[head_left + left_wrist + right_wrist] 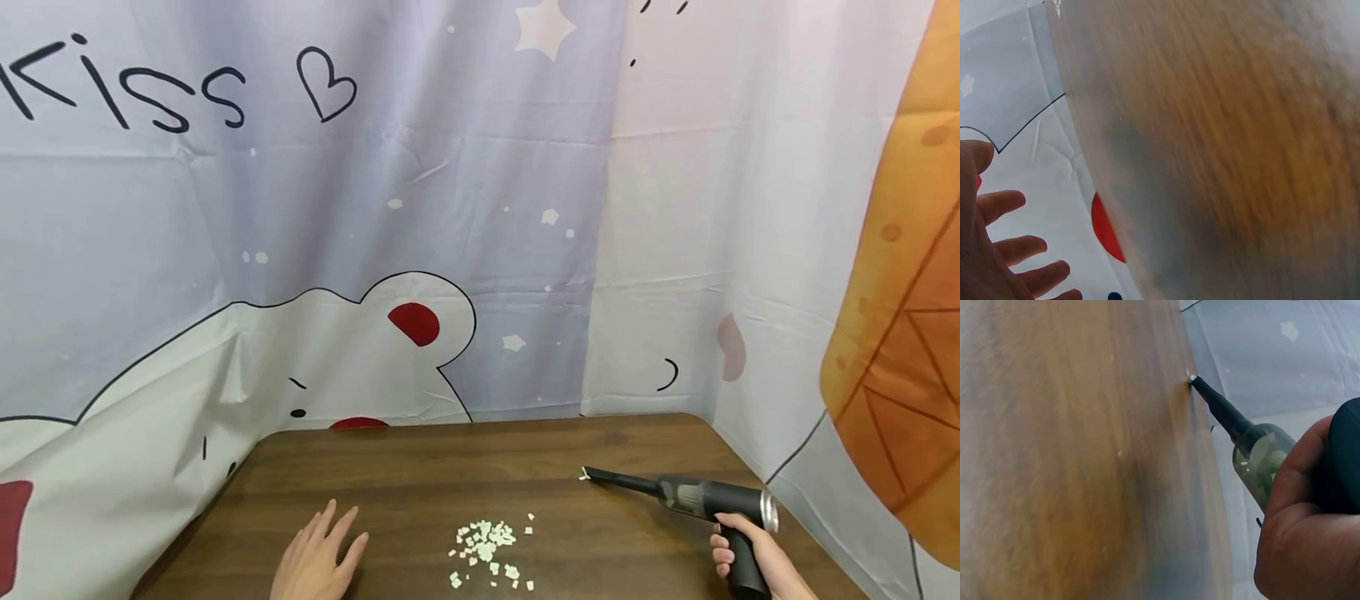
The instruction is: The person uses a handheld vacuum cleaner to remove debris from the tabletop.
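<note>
My right hand [757, 554] grips the black handle of a handheld vacuum cleaner [738, 502]. Its long narrow nozzle points left across the table, and a small pale scrap [584, 474] shows at the tip. Through the clear chamber [1263, 456] in the right wrist view, pale pieces are visible. Several small whitish paper bits [486, 540] lie in a loose heap near the middle of the table, left of the vacuum. To the left of that heap is my left hand [318, 557], fingers spread and holding nothing; whether it touches the table cannot be told.
The brown wooden table [420, 475] has rounded far corners. A printed cloth [525, 250] with cartoon shapes hangs right behind it and along both sides. A few stray bits [530, 530] lie to the right of the heap.
</note>
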`<action>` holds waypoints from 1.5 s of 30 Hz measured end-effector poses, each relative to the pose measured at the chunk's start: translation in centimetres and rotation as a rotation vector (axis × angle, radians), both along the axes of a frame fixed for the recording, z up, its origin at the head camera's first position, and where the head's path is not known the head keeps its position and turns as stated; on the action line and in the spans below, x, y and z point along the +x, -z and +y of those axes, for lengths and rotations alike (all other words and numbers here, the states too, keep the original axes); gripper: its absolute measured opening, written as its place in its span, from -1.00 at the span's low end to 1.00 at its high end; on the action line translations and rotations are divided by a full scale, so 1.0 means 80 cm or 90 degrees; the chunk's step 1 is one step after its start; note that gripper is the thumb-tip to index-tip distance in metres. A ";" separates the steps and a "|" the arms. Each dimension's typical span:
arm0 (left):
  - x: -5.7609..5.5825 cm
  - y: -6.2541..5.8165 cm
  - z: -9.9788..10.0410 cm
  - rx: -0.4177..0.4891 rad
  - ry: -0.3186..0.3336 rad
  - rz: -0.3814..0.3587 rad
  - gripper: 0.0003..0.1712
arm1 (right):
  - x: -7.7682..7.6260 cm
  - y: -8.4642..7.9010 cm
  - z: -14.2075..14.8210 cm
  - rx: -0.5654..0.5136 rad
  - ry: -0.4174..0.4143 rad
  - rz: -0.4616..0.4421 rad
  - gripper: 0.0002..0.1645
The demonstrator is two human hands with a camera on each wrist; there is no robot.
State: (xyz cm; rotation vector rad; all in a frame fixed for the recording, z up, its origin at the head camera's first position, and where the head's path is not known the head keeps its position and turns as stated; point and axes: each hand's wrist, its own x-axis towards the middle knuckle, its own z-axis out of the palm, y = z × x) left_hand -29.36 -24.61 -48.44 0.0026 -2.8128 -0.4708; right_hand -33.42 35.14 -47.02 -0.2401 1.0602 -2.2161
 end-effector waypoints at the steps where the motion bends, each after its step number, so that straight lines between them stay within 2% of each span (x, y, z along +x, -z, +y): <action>1: 0.000 0.001 0.000 0.001 -0.001 0.000 -0.26 | 0.000 -0.001 -0.002 0.002 -0.005 0.005 -0.60; 6: 0.002 0.004 -0.001 0.000 -0.008 0.008 -0.33 | 0.003 -0.004 -0.011 0.030 -0.015 0.028 -0.63; 14: 0.003 0.000 -0.002 -0.004 -0.006 0.021 -0.27 | 0.000 -0.003 -0.024 -0.008 -0.051 -0.011 -0.67; 22: 0.007 0.005 -0.001 0.001 -0.011 0.013 -0.41 | 0.006 0.007 -0.027 -0.002 -0.157 0.005 -0.65; 29: 0.010 0.005 -0.003 0.004 -0.012 0.013 -0.40 | 0.019 0.006 -0.030 -0.045 -0.194 -0.030 -0.75; 33: 0.011 0.004 -0.004 0.003 -0.011 0.013 -0.39 | 0.025 0.009 -0.035 -0.040 -0.213 -0.011 -0.75; 36: 0.012 0.002 -0.003 0.005 -0.007 0.014 -0.39 | 0.032 0.007 -0.041 -0.018 -0.201 0.006 -0.75; 38: 0.012 0.002 -0.003 0.005 -0.004 0.015 -0.38 | 0.039 0.002 -0.046 0.005 -0.180 0.003 -0.77; 40: 0.012 0.003 -0.002 0.007 -0.002 0.015 -0.38 | 0.047 -0.005 -0.051 0.038 -0.146 0.029 -0.78; 43: 0.013 0.003 -0.002 0.008 -0.004 0.011 -0.38 | 0.060 -0.019 -0.063 0.126 -0.084 0.116 -0.75; 45: 0.014 0.003 -0.002 0.008 -0.007 0.009 -0.38 | 0.069 -0.026 -0.070 0.228 -0.023 0.216 -0.73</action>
